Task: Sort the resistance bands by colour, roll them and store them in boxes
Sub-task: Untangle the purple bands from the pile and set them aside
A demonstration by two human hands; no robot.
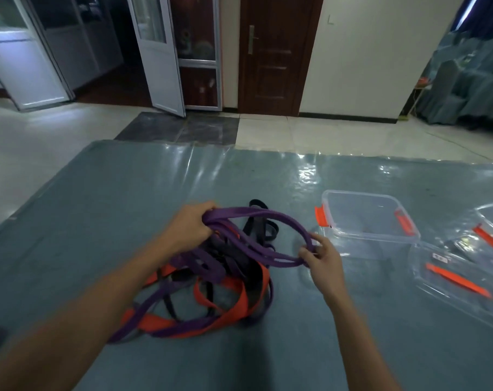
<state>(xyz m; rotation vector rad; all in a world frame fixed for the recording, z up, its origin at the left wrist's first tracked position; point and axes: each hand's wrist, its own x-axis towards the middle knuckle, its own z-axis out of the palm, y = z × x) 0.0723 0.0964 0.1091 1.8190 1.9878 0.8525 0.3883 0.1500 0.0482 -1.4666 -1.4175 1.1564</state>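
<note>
My left arm [84, 306] is nearest. My left hand [191, 224] has its fingers curled tight round a purple band [256, 214], just above the pile [211, 292] of purple, orange and black bands on the tabletop [126, 193]. My right hand [321, 258] pinches that band right of the pile. A box [366, 218] sits further right.

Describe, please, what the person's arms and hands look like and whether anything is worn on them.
The left hand and right hand are bare: no gloves, rings or watch show. The left forearm and right forearm are bare too, no sleeve in view.
</note>
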